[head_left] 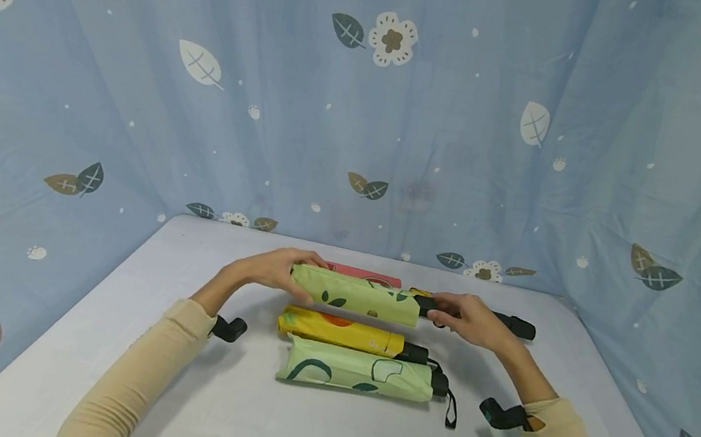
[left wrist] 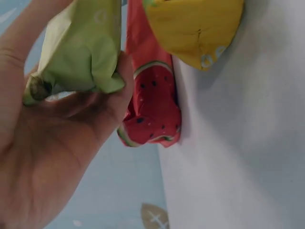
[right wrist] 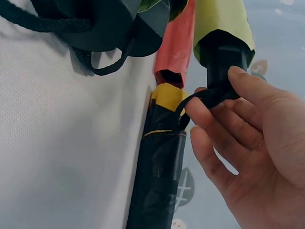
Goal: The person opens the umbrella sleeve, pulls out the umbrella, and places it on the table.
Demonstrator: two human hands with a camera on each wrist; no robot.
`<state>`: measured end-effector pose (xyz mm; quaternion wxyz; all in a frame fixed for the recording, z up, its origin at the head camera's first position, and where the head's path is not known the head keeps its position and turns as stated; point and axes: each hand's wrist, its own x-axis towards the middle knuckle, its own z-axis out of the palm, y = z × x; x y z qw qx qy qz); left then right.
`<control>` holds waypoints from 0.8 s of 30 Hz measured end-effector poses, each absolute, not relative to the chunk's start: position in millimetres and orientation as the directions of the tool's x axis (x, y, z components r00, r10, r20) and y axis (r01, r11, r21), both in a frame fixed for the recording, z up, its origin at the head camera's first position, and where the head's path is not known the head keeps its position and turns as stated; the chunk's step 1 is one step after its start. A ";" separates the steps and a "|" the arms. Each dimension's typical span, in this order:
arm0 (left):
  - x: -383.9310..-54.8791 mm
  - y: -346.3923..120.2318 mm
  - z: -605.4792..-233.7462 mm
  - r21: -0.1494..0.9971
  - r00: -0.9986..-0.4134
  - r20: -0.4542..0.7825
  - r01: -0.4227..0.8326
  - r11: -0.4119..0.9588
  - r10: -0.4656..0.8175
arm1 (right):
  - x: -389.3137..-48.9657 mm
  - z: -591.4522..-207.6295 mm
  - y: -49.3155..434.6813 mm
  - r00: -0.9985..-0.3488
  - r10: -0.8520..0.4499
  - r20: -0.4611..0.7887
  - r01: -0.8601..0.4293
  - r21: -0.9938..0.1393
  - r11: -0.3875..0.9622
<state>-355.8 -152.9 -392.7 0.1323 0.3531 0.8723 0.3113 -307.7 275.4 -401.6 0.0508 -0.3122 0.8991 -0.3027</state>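
Note:
My left hand point(head_left: 278, 268) grips the closed fabric end of a folded light green umbrella point(head_left: 356, 295) with a leaf print. At its other end, my right hand point(head_left: 471, 320) pinches the black handle point(right wrist: 224, 62) between thumb and fingers, and a dark wrist strap loops by the fingertips. The umbrella is held level, above the table. Behind it lies a red umbrella point(left wrist: 155, 95) with a watermelon print, mostly hidden in the head view. A yellow folded umbrella point(head_left: 340, 330) and a second light green umbrella point(head_left: 361, 371) lie nearer, handles to the right.
A long black item with a yellow band point(right wrist: 157, 157) lies end to end with the red umbrella, passing behind my right hand. The white table point(head_left: 318, 433) meets a blue patterned curtain point(head_left: 362, 137) at the back and sides. Black wrist cameras point(head_left: 230, 329) sit on both wrists.

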 end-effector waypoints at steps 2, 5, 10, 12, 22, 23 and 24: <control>-354.5 -150.5 -393.1 0.608 -0.718 -0.013 0.548 0.575 0.696 | -308.1 -401.5 275.3 -0.799 -0.594 0.093 -0.525 -0.588 0.616; -353.5 -146.5 -394.4 0.568 -0.720 -0.006 0.569 0.595 0.694 | -308.8 -401.9 274.9 -0.801 -0.592 0.084 -0.515 -0.600 0.612; -352.6 -141.4 -395.2 0.532 -0.715 0.019 0.599 0.598 0.699 | -308.8 -401.2 274.4 -0.798 -0.596 0.089 -0.522 -0.596 0.610; -352.4 -140.2 -394.7 0.525 -0.708 0.034 0.613 0.590 0.706 | -308.1 -400.2 274.4 -0.792 -0.603 0.097 -0.531 -0.597 0.602; -353.5 -141.5 -395.2 0.559 -0.711 0.053 0.603 0.570 0.701 | -304.1 -397.7 272.2 -0.820 -0.565 0.092 -0.490 -0.623 0.610; -353.4 -142.0 -395.6 0.578 -0.715 0.044 0.588 0.566 0.698 | -304.0 -398.1 272.2 -0.821 -0.563 0.091 -0.488 -0.623 0.611; -353.3 -142.7 -396.0 0.598 -0.717 0.035 0.573 0.560 0.697 | -303.8 -398.4 272.0 -0.821 -0.564 0.090 -0.487 -0.626 0.609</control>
